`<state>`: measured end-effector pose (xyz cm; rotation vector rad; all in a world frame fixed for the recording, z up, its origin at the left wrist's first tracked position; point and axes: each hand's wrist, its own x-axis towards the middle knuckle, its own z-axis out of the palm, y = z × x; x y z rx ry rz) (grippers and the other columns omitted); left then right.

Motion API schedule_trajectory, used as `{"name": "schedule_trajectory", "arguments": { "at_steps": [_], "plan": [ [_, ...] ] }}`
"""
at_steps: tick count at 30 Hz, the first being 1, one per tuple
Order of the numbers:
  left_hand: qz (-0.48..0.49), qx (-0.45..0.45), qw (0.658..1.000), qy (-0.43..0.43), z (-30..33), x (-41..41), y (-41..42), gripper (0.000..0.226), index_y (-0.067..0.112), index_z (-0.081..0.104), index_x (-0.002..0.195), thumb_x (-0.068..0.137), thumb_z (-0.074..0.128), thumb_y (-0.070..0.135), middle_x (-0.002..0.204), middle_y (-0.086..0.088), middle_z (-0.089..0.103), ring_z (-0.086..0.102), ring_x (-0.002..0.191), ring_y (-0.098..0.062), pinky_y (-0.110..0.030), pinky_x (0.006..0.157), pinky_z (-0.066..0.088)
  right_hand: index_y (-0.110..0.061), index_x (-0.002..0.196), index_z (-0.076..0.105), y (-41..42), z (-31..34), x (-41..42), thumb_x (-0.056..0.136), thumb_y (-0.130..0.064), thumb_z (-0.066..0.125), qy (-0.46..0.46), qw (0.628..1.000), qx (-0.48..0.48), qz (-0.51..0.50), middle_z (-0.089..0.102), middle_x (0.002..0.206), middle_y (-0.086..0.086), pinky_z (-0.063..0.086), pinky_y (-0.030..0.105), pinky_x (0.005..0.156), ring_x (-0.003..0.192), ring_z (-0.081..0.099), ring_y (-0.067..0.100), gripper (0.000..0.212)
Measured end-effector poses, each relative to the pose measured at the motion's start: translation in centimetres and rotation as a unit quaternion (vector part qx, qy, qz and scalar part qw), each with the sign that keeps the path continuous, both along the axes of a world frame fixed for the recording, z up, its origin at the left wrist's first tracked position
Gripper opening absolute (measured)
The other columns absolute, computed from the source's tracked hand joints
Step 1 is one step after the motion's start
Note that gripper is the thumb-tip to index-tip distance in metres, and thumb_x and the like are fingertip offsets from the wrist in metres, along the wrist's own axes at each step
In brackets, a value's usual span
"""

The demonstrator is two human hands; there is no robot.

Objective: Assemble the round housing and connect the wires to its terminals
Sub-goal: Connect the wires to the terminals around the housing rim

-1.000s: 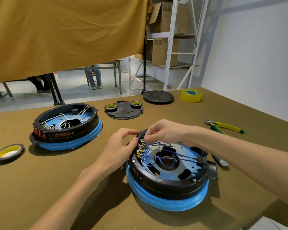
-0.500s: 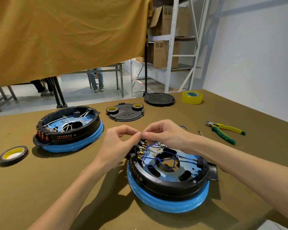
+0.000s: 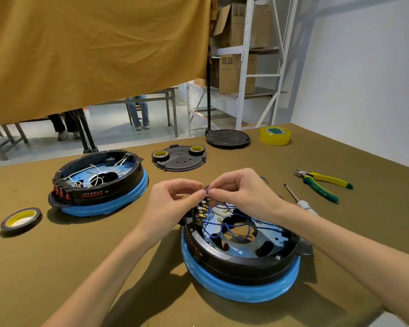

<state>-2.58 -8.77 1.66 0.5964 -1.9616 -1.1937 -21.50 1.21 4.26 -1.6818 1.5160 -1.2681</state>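
Inside black housing (image 3: pixel 241 263), blue wires (image 3: pixel 232 228)

Black housing (image 3: pixel 241 263) on blue base, blue wires (image 3: pixel 232 228), yellow-green pliers (image 3: pixel 324 182).

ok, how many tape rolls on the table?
4: a black-edged roll at far left, two small rolls on the black plate, and a clear yellow roll at the far right. More may be hidden.
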Motion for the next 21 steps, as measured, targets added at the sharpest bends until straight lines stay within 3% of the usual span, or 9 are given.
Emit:
{"name": "schedule_trajectory", "arguments": {
  "at_steps": [6,10,13,17,21],
  "plan": [
    [0.024,-0.029,0.998,0.046,-0.1,-0.1,0.1,0.010,0.026,0.080,0.096,0.086,0.080,0.025,0.095,0.005,0.079,0.074,0.094,-0.016,-0.045,0.091,0.059,-0.009,0.102,0.078,0.3,-0.9,1.1,0.096,-0.009,0.070,0.001,0.997,-0.065,-0.035,0.079,0.085,0.004,0.062,0.035,0.082,0.082,0.077,0.020,0.010],
    [0.045,-0.043,0.995,0.083,-0.4,-0.2,0.6,0.015,0.032,0.080,0.094,0.082,0.081,0.041,0.095,0.007,0.078,0.073,0.096,-0.017,-0.052,0.094,0.055,-0.011,0.103,0.078,0.5,-1.6,1.8,0.097,-0.011,0.069,-0.004,0.993,-0.096,-0.069,0.079,0.084,0.001,0.062,0.036,0.080,0.081,0.076,0.019,0.011],
    [0.062,-0.048,0.992,0.096,-0.8,-0.4,0.8,0.017,0.030,0.080,0.094,0.082,0.082,0.042,0.095,0.007,0.078,0.073,0.095,-0.017,-0.044,0.091,0.055,-0.011,0.102,0.078,0.6,-1.7,2.0,0.097,-0.011,0.068,-0.006,0.991,-0.106,-0.086,0.078,0.082,0.001,0.062,0.033,0.077,0.079,0.075,0.018,0.011],
    [0.015,0.031,0.995,0.091,-0.5,-0.4,0.9,0.017,0.031,0.081,0.094,0.079,0.079,0.036,0.092,0.001,0.079,0.076,0.089,-0.016,-0.024,0.073,0.059,-0.011,0.101,0.078,0.8,-1.7,1.9,0.097,-0.011,0.068,-0.008,0.991,-0.100,-0.086,0.078,0.080,0.002,0.062,0.037,0.077,0.077,0.075,0.019,0.011],
    [-0.012,0.022,0.997,0.075,-0.2,0.0,0.8,0.023,0.027,0.080,0.101,0.084,0.072,0.039,0.097,0.002,0.079,0.074,0.094,-0.012,-0.016,0.079,0.056,-0.011,0.101,0.078,0.8,-1.7,2.0,0.097,-0.011,0.068,-0.004,0.991,-0.103,-0.090,0.076,0.078,0.003,0.060,0.037,0.073,0.074,0.073,0.021,0.011]
  ]
}}
